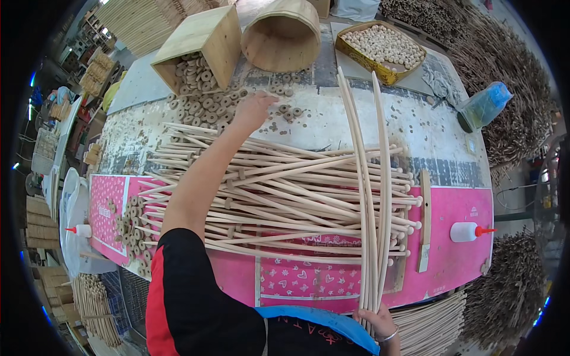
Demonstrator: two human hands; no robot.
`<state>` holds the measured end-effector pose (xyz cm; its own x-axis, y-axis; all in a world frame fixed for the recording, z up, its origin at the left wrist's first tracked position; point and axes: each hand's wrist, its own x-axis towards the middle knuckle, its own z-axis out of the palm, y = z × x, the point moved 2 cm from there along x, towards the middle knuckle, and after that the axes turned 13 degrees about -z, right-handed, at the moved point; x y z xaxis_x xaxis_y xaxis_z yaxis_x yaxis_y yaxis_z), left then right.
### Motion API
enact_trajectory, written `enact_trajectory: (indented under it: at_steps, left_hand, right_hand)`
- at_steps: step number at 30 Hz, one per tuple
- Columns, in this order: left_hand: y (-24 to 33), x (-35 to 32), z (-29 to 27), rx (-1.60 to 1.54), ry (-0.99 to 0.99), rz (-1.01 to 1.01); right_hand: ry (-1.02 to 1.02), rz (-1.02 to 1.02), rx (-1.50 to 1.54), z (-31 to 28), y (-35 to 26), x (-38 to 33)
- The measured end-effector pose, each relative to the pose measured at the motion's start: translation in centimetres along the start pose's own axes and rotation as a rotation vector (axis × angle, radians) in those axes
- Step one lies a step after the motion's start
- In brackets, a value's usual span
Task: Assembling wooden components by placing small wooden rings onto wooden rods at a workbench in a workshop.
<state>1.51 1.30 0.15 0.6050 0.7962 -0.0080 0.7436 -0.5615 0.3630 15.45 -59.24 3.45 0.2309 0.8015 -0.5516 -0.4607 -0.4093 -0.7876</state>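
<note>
My left hand (256,110) reaches across the table, fingers stretched out over the near edge of a loose spread of small wooden rings (208,107); nothing shows in it. Close to my body, my right hand (380,322) is closed round the lower ends of several long pale wooden sticks (368,219), which stand up toward the far side and taper at the top. Beneath my left forearm lies a wide pile of similar sticks (297,193), many with round knobs at their right ends. Some have a ring on the shaft.
A wooden box (199,50) tipped on its side spills rings beside a round wooden tub (282,38). A yellow tray (380,53) holds small wooden balls. Red-tipped white glue bottles (464,232) flank the pile. A flat wooden strip (425,219) and clear plastic container (484,107) are at right.
</note>
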Motion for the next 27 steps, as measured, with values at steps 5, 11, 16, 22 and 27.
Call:
enact_trajectory:
  at_steps: [5, 11, 16, 22, 27]
  left_hand:
    - [-2.0, 1.6, 0.3, 0.148, 0.244, -0.215]
    - [-0.4, 3.1, 1.4, -0.214, 0.128, -0.143]
    - [1.7, 3.6, 2.6, -0.021, 0.13, 0.075]
    - [0.7, 4.6, 2.6, -0.006, 0.071, 0.109]
    - [1.7, 3.9, 1.3, -0.159, 0.098, 0.026]
  right_hand:
    - [0.022, 0.021, -0.005, 0.8, -0.1, 2.0]
    - [0.038, 0.041, -0.021, 0.3, 0.3, 1.3]
    - [0.075, 0.035, -0.015, 0.6, 0.1, 1.4]
    - [0.041, 0.055, -0.036, 0.1, 0.9, 1.3]
    - [0.026, 0.053, -0.014, -0.1, 1.3, 1.5]
